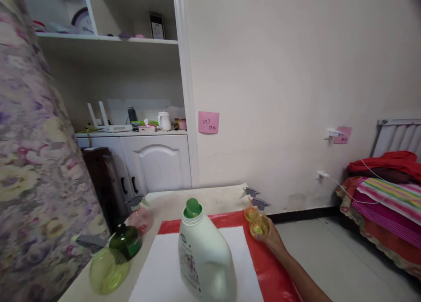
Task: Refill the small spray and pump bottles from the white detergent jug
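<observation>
My right hand (270, 239) is closed around the lower body of a small spray bottle (259, 226) with yellow liquid and a grey trigger head, at the table's right edge. Just behind it stands another spray bottle (249, 213) with orange-yellow contents. A large pale green detergent jug (207, 258) stands uncapped at the front centre, its green pour spout (193, 208) showing in the neck. On the left are a yellow-green spray bottle (108, 271), a dark green one (125, 240) and a pink one (140, 219). My left hand is out of view.
A white sheet (158, 262) lies over a red mat (263, 262) on the pale table (197, 197). A floral curtain (36, 161) hangs at the left, near a white cabinet (161, 161). The wall is behind; a bed (388, 205) stands at right.
</observation>
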Tool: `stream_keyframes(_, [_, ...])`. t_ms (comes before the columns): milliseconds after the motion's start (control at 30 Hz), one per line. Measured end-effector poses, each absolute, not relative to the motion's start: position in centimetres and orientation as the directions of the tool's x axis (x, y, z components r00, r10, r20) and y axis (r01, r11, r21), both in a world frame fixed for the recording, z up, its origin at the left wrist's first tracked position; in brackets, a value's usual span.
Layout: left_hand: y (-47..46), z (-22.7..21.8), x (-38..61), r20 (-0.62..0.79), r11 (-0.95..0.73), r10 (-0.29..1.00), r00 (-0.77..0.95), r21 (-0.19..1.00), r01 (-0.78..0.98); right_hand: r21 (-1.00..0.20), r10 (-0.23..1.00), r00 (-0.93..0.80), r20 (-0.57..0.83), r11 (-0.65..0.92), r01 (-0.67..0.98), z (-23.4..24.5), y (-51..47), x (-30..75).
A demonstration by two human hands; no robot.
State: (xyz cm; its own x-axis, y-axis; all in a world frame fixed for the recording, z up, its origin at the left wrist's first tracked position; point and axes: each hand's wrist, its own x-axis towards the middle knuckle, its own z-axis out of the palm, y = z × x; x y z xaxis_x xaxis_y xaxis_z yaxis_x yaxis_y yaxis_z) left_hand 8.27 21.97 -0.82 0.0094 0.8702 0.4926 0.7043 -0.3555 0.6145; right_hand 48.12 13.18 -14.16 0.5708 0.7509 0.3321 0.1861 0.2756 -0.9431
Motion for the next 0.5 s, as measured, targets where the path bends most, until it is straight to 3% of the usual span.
stream_keyframes(500, [23.5,0.6,7.9,0.469,-0.302,0.882,-0.041,0.630,0.716,-0.953,0.749,0.591,0.299,0.271,0.138,-13.7,13.2,47.5])
